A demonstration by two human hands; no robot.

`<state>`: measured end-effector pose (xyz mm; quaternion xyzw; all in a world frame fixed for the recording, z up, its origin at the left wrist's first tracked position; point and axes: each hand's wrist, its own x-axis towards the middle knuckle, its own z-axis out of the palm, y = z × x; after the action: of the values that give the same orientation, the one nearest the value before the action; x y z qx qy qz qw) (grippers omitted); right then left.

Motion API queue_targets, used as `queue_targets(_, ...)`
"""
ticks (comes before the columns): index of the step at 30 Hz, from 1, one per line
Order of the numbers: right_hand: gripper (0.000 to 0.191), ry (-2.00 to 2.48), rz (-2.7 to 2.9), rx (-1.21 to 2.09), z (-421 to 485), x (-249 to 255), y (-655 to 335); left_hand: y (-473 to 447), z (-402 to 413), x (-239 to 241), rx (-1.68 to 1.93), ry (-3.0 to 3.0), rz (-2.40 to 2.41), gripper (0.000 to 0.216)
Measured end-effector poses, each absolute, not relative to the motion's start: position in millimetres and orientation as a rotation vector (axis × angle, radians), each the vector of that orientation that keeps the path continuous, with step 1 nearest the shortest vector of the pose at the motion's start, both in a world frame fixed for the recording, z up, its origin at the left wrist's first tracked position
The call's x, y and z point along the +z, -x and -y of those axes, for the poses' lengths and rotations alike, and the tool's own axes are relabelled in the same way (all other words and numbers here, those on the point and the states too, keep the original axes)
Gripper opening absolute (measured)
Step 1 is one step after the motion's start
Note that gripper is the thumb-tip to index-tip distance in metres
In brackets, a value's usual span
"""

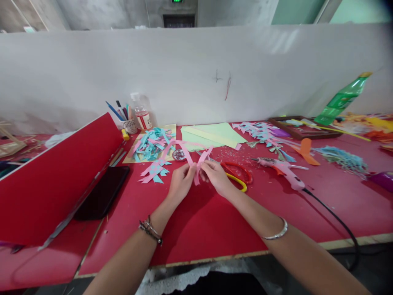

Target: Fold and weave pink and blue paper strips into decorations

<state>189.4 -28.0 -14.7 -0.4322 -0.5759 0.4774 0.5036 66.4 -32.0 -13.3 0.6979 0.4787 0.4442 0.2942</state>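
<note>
My left hand pinches a pink paper strip between thumb and fingers, just above the red tabletop. Close beside it, my right hand is closed on pink strip as well; the two pieces cross between my fingertips. From there the pink strip runs up and left to a braided pink-and-blue paper chain lying on the table. Behind my right hand are scissors with red and yellow handles, their blades hidden. A heap of blue and pink paper pieces lies behind the chain.
A pink glue gun with a black cord lies at right, near an orange paper piece. Green paper sheets lie behind my hands. A phone and a raised red board stand left. A green bottle leans right.
</note>
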Motion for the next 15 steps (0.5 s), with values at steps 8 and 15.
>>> queue_targets(8, 0.03, 1.026, 1.525, 1.164, 30.3, -15.7, -188.7, -65.7, 32.7, -14.0, 1.144, -1.92, -1.348, 0.04)
queue_targets(15, 0.03, 1.011, 1.534, 1.166, 31.0, -16.6, -190.0, -68.9, 34.7, -13.6, 1.216, -1.834, -1.283, 0.04)
